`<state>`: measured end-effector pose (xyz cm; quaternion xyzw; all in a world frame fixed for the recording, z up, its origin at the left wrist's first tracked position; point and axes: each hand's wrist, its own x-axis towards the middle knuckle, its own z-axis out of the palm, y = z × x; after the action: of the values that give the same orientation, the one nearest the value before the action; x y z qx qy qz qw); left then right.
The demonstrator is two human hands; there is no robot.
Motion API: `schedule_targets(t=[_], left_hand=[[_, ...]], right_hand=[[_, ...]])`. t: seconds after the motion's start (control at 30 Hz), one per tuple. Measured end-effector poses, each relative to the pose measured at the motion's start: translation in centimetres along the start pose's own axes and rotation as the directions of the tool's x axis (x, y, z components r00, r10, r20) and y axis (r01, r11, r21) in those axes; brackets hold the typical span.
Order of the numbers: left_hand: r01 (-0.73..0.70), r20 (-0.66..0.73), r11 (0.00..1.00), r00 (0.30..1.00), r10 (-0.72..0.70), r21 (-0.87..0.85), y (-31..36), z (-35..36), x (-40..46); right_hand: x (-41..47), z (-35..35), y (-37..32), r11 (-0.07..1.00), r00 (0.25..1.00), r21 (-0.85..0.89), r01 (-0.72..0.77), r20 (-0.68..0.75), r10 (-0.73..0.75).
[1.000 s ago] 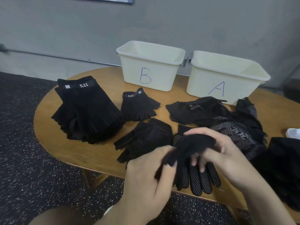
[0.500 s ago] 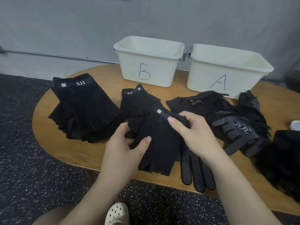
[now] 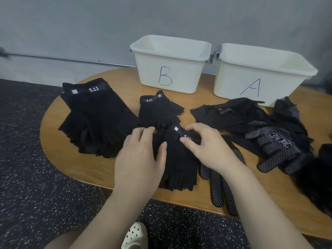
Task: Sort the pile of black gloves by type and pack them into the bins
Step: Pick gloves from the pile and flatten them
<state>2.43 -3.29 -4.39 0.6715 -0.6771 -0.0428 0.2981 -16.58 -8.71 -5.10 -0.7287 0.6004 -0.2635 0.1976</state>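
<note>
A black fingerless glove (image 3: 179, 168) with a "5.11" cuff lies flat near the table's front edge. My left hand (image 3: 142, 159) holds its left side, thumb on top. My right hand (image 3: 206, 146) pinches its cuff. A tall stack of the same fingerless gloves (image 3: 97, 119) sits at the left, and a small one (image 3: 158, 112) lies just behind my hands. Dotted full-finger gloves (image 3: 269, 141) are heaped at the right. One dotted glove (image 3: 219, 187) lies under my right wrist. Bin B (image 3: 168, 69) and bin A (image 3: 260, 74) stand at the back; no gloves show inside.
The round wooden table (image 3: 59, 141) stands against a grey wall. More black fabric (image 3: 319, 177) hangs at the table's right edge. A white clog (image 3: 134, 236) shows below on the speckled dark floor.
The fingerless glove, first bunched up in both hands above the table, has been spread and laid flat on the table. Both hands have come down onto it.
</note>
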Motion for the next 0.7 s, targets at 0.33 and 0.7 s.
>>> schedule_targets(t=[0.33,0.7], left_hand=[[-0.018,0.098,1.0,0.995,0.017,0.008,0.1,1.1,1.0],[-0.161,0.04,0.987,0.986,0.16,0.012,1.2,1.6,1.7]], right_hand=[[0.3,-0.1,-0.1,0.998,0.998,0.029,0.049,0.037,-0.05],[-0.5,-0.9,-0.9,0.987,0.996,0.14,0.084,0.017,-0.087]])
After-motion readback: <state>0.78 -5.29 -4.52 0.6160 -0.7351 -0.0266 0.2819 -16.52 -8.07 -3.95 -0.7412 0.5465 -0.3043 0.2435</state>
